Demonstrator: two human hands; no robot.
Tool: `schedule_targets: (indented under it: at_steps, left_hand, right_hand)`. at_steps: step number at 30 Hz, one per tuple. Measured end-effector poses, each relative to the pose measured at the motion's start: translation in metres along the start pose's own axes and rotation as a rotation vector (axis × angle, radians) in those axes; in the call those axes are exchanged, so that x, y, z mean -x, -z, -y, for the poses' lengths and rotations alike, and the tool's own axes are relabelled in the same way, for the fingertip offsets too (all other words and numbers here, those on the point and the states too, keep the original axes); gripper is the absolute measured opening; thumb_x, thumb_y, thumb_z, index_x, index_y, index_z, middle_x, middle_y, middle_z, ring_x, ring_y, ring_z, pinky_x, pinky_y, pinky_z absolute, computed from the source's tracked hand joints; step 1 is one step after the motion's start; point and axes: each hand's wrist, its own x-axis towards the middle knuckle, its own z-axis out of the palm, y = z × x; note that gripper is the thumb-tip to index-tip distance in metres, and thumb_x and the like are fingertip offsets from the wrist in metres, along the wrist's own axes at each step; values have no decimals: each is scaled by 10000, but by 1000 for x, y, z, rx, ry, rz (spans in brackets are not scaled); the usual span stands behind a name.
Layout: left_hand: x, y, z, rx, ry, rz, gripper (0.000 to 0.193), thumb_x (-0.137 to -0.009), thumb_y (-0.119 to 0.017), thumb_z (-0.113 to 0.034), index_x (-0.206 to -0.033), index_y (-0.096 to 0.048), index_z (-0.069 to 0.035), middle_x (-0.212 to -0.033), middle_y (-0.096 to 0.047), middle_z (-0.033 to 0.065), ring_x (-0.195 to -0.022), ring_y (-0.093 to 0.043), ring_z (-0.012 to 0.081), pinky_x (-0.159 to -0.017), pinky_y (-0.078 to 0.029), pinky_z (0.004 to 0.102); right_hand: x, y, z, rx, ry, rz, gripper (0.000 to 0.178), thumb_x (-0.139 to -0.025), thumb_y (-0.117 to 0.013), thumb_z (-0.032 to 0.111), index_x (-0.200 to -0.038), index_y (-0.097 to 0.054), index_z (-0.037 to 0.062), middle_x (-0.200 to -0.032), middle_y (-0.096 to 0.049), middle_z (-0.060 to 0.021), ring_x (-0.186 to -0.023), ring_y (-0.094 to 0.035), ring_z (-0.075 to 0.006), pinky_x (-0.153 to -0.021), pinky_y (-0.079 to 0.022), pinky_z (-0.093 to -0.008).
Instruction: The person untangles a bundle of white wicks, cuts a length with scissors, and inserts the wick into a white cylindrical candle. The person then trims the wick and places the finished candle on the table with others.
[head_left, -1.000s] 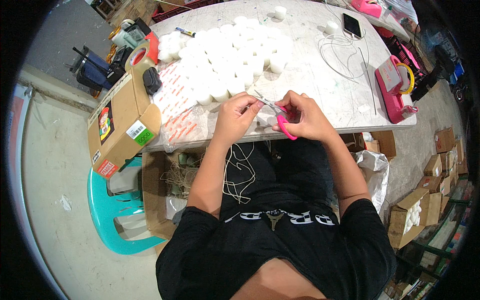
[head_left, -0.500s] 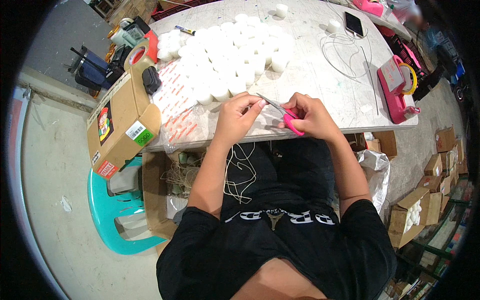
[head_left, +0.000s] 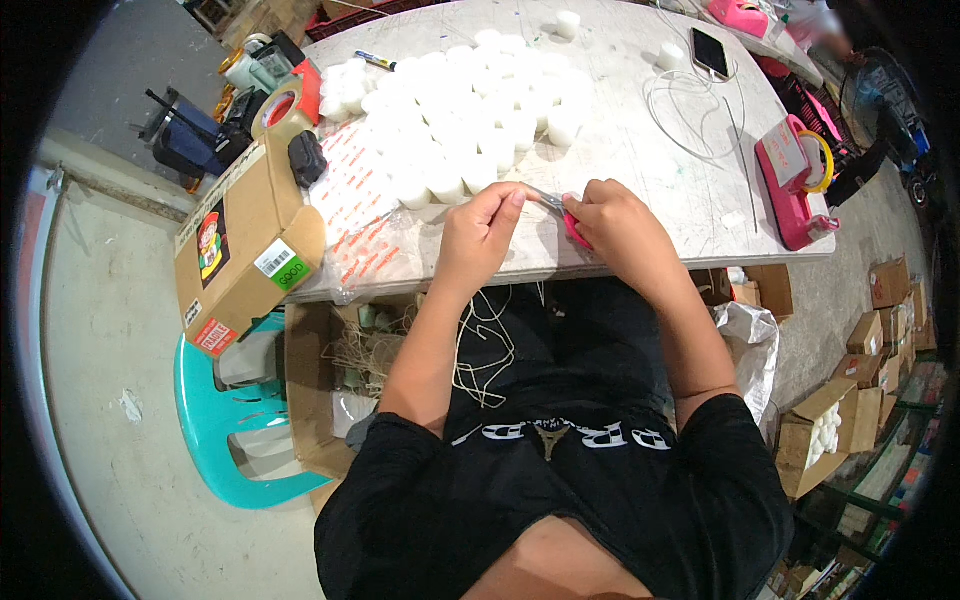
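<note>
My right hand (head_left: 622, 228) is closed on a pair of scissors with pink handles (head_left: 575, 230), just above the table's near edge. The metal blades point left and reach the fingertips of my left hand (head_left: 477, 238). Thumb and forefinger of that left hand are pinched together. Whatever lies between them is too small to make out. A pale, thin cord (head_left: 487, 350) lies in loose loops over my lap. Beyond my hands, a large group of white, candle-like cylinders (head_left: 450, 120) stands close together on the white table (head_left: 640, 200).
A cardboard box (head_left: 250, 240) with a tape roll sits at the table's left. At right are a phone (head_left: 709, 52) with a white cable and a pink tape dispenser (head_left: 790, 190). Below, an open carton (head_left: 312, 400) with tangled cord rests by a teal chair (head_left: 215, 440).
My right hand has turned and now covers more of the pink handles. The blades have come up to my left fingertips. My left hand has shifted slightly.
</note>
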Motion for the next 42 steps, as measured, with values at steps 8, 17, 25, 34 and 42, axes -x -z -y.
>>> schedule_targets:
  at_steps: [8, 17, 25, 34, 42]
  left_hand:
    - [1, -2, 3, 101, -157, -120, 257, -960, -513, -232, -973, -643, -12, -821, -660, 46, -676, -542, 59, -619, -443, 210]
    - [13, 25, 6, -37, -244, -411, 256, -960, -472, -163, -900, -638, 23, -801, -660, 74, -698, -578, 94, -635, -460, 241]
    - [8, 30, 20, 246, -47, -427, 256, -1002, -378, -203, -823, -460, -39, -733, -443, -22, -623, -352, 51, -567, -344, 221]
    - [-35, 3, -46, 220, -214, -134, 258, -989, -422, -217, -876, -548, -23, -742, -562, 17, -631, -444, 56, -565, -387, 228]
    - [-111, -64, -58, -73, -215, 261, 288, -964, -429, -290, -950, -578, -44, -725, -597, 184, -641, -581, 328, -612, -452, 373]
  right_hand:
    - [-31, -5, 10, -348, 67, -54, 277, -747, -615, 10, -1023, -636, 17, -864, -615, -148, -791, -610, -298, -719, -497, -342]
    - [-72, -48, 58, -261, 171, -241, 304, -736, -640, 118, -1028, -626, 35, -988, -572, -119, -914, -531, -271, -798, -433, -361]
    - [-76, -54, 70, -51, 235, -226, 299, -677, -690, 179, -912, -551, 59, -944, -570, -76, -890, -517, -246, -772, -385, -350]
    - [-60, 5, 24, -447, 37, -345, 323, -648, -739, 154, -907, -573, 52, -856, -596, -105, -792, -591, -283, -679, -478, -363]
    - [-60, 27, -96, -224, -261, -510, 328, -705, -733, 178, -959, -584, 33, -918, -622, -162, -854, -602, -335, -745, -491, -381]
